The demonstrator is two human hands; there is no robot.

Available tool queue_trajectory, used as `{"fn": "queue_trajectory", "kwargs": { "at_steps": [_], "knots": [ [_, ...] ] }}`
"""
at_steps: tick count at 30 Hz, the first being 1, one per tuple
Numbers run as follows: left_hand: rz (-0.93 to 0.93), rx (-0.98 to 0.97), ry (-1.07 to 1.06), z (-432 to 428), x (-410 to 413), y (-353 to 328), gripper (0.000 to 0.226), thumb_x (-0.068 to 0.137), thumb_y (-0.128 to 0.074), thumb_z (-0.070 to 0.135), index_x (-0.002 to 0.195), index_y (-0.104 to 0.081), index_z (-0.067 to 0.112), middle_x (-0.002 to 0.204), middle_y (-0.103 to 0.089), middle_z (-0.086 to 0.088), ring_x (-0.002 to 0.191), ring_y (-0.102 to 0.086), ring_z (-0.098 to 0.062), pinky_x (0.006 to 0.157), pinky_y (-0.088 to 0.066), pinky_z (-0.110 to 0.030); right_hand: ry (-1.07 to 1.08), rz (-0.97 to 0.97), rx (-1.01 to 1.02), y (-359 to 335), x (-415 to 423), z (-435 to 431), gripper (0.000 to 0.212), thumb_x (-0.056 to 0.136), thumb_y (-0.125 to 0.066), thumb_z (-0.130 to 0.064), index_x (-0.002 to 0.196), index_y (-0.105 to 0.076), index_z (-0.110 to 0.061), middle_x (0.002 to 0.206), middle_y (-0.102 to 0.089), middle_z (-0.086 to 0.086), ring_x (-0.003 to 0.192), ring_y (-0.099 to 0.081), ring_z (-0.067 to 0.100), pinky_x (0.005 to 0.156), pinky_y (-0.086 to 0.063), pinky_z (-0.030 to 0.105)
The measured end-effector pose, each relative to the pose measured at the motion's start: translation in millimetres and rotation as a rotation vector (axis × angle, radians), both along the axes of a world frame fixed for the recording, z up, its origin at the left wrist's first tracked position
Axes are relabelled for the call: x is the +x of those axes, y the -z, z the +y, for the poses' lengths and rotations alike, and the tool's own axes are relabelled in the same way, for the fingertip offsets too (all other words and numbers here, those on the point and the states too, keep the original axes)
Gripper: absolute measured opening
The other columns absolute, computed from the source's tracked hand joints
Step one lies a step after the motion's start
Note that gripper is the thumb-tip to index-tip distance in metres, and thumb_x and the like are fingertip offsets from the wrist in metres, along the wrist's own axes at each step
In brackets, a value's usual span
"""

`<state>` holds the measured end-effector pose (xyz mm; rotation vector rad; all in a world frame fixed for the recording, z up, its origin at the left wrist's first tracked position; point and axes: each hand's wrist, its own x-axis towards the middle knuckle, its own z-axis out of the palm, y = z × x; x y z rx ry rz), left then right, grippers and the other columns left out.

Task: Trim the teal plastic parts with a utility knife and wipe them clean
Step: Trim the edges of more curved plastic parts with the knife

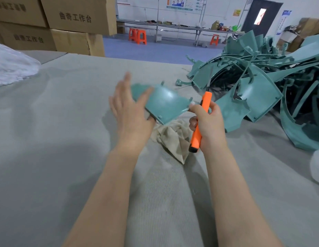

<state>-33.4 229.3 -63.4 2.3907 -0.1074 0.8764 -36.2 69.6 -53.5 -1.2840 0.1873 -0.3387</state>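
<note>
Head view: left grip (130, 111) pinches teal part (165, 104), tilted up over rag (173, 138), exposing its edge. Right grip (208, 125) wraps tight round utility knife (196, 138), tip at that edge, likely trimming.

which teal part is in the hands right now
The curved teal panel gripped by the left hand, next to the orange utility knife in the right hand; the others lie in the pile.

Cardboard boxes (75, 20) stack at left; orange stools (138, 36) stand beyond.
</note>
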Motion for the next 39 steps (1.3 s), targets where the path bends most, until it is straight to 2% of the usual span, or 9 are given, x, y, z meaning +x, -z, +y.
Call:
{"fn": "queue_trajectory", "kwargs": {
  "at_steps": [2, 4, 7, 9, 13, 20, 27, 33, 39],
  "knots": [
    [0.025, -0.394, -0.103, 3.3, 2.3, 0.9, 0.072, 0.085, -0.069, 0.022, 0.148, -0.033, 0.021, 0.16, -0.005, -0.011, 0.147, -0.014, -0.026, 0.117, -0.018, -0.04, 0.01, -0.033, 0.007, -1.8, -1.2, -0.4, 0.038, 0.088, -0.061, -0.002, 0.118, -0.045, -0.02, 0.067, -0.045, -0.001, 0.038, -0.037, 0.01, 0.04, -0.034, 0.021],
    [0.156, -1.032, 0.051, 5.8, 5.7, -1.8, 0.07, 0.094, -0.06, 0.033, 0.151, -0.023, 0.015, 0.156, -0.025, -0.009, 0.137, -0.038, -0.022, 0.112, -0.033, -0.037, 0.012, -0.074, -0.026, -2.4, -2.0, 1.5, 0.04, 0.089, -0.063, -0.004, 0.123, -0.047, -0.017, 0.063, -0.045, -0.003, 0.038, -0.037, 0.01, 0.04, -0.034, 0.02],
    [0.362, -1.814, 0.532, -1.2, 3.5, -2.1, 0.065, 0.094, -0.035, 0.064, 0.13, -0.052, 0.012, 0.121, -0.064, -0.01, 0.108, -0.064, -0.025, 0.094, -0.05, -0.041, 0.007, -0.115, -0.114, -0.4, -2.0, 10.3, 0.031, 0.089, -0.067, -0.01, 0.116, -0.052, -0.015, 0.058, -0.043, -0.006, 0.04, -0.037, 0.01, 0.041, -0.036, 0.021],
    [0.373, -1.845, 0.681, -9.0, -1.2, -0.7, 0.073, 0.087, -0.031, 0.074, 0.111, -0.068, 0.015, 0.114, -0.069, -0.011, 0.104, -0.066, -0.03, 0.088, -0.053, -0.042, 0.02, -0.121, -0.171, 2.6, -0.7, 15.4, 0.027, 0.088, -0.069, -0.012, 0.108, -0.052, -0.02, 0.058, -0.042, -0.006, 0.042, -0.038, 0.011, 0.044, -0.037, 0.022],
    [0.41, -1.826, 0.868, -15.5, -5.4, -1.7, 0.059, 0.086, -0.048, 0.064, 0.121, -0.063, 0.019, 0.124, -0.066, -0.007, 0.114, -0.063, -0.026, 0.094, -0.052, -0.039, 0.09, -0.098, -0.262, 5.8, 3.0, 15.9, 0.034, 0.086, -0.07, -0.02, 0.112, -0.049, -0.027, 0.066, -0.045, -0.005, 0.055, -0.043, 0.016, 0.062, -0.042, 0.034],
    [0.462, -1.934, 0.47, -8.4, 5.2, 8.1, 0.003, 0.088, -0.066, 0.015, 0.09, -0.065, 0.013, 0.075, -0.074, -0.001, 0.064, -0.071, -0.011, 0.054, -0.056, -0.022, -0.064, -0.173, -0.199, 3.3, -3.5, 15.9, 0.026, 0.098, -0.057, -0.029, 0.119, -0.048, -0.017, 0.074, -0.065, 0.0, 0.041, -0.041, 0.011, 0.043, -0.038, 0.022],
    [0.21, -2.086, 0.458, 25.1, 11.5, 9.0, 0.005, 0.087, -0.067, 0.007, 0.088, -0.066, 0.012, 0.082, -0.074, -0.002, 0.07, -0.071, -0.014, 0.064, -0.059, -0.022, 0.007, -0.124, -0.147, 2.6, -0.4, -3.8, 0.027, 0.104, -0.04, -0.035, 0.106, -0.058, -0.014, 0.075, -0.059, -0.002, 0.055, -0.057, 0.008, 0.056, -0.051, 0.024],
    [0.25, -2.1, 0.415, 28.1, 12.4, 14.1, 0.012, 0.086, -0.067, 0.006, 0.097, -0.065, 0.01, 0.095, -0.071, -0.004, 0.082, -0.068, -0.016, 0.066, -0.058, -0.022, 0.033, 0.03, 0.04, 7.1, 4.1, -12.4, 0.029, 0.103, -0.039, -0.035, 0.09, -0.054, -0.014, 0.052, -0.054, -0.003, 0.043, -0.049, 0.013, 0.044, -0.042, 0.023],
    [0.367, -2.02, 0.404, 28.8, 13.8, 16.5, 0.008, 0.087, -0.065, 0.008, 0.094, -0.063, 0.012, 0.089, -0.068, -0.003, 0.076, -0.065, -0.013, 0.055, -0.054, -0.015, 0.045, 0.091, -0.05, 13.7, 6.6, -12.4, 0.04, 0.103, -0.036, -0.046, 0.09, -0.054, -0.012, 0.05, -0.052, -0.004, 0.042, -0.048, 0.013, 0.043, -0.042, 0.022]
  ]
}}
